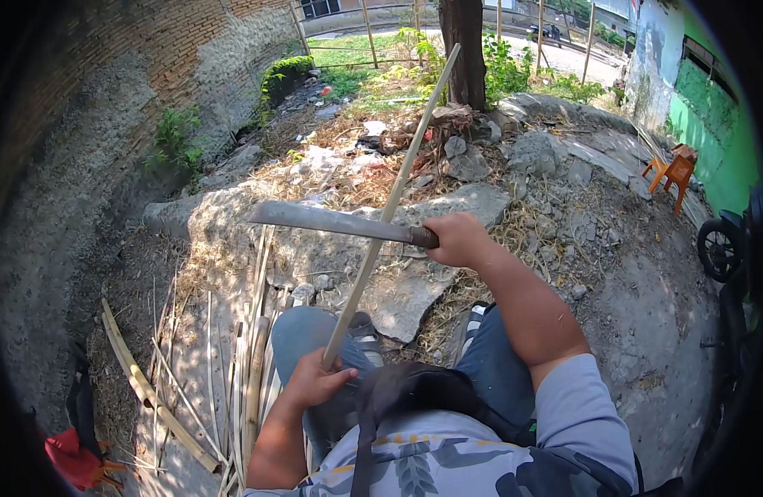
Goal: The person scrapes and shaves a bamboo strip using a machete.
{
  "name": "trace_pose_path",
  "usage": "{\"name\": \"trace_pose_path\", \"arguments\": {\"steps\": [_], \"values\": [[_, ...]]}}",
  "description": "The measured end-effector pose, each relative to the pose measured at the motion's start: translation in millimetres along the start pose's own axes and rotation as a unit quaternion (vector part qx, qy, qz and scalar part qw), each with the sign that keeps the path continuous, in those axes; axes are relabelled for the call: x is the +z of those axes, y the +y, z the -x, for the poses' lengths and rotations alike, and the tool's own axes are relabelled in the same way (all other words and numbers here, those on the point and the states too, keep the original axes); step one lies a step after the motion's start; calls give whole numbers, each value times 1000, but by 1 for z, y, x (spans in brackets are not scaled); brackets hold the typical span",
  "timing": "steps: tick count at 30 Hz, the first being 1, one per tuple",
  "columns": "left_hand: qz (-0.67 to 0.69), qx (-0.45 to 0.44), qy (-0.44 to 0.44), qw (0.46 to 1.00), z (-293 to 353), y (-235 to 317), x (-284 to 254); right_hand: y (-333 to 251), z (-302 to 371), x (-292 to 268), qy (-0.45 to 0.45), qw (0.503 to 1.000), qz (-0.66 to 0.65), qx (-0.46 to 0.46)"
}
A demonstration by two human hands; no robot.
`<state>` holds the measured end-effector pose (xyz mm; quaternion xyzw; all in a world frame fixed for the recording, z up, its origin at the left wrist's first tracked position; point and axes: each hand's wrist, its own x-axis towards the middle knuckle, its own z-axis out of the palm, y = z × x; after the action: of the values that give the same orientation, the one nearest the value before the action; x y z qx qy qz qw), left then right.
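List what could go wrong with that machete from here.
The machete in the right hand might slide down the pale strip toward the bare left hand gripping its lower end. A slip might also catch the left knee, close beside the strip.

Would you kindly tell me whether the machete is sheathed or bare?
Bare: nothing sheathes the machete; its grey blade shows from tip to handle in the right hand.

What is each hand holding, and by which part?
Right hand: a machete, by its handle. Left hand: a long pale strip, at its lower visible end.
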<state>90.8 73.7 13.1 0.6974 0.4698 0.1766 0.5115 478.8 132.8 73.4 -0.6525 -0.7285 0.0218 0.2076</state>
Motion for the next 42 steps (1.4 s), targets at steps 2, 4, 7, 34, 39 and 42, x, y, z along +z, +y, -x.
{"name": "trace_pose_path", "arguments": {"steps": [2, 4, 7, 34, 39, 42], "values": [[-6, -7, -1, 1000, 0, 0, -1, -18, 2, -3, -86, 995, 50, -17], [-6, -3, 4, 1000, -1, -1, -1, -31, 8, 14, -78, 990, 50, -104], [-38, -23, 7, 999, -1, -6, 0, -64, 14, 26, -129, 962, 68, -229], [-4, -36, 32, 999, 0, 16, 5, -26, -12, 32, -137, 989, -12, -59], [-10, -11, 11, 1000, -6, 1, 1, -13, -9, 43, -79, 990, 47, -109], [-8, -25, 0, 1000, -3, 1, 1, -17, -3, 35, -94, 989, 43, -106]]}}
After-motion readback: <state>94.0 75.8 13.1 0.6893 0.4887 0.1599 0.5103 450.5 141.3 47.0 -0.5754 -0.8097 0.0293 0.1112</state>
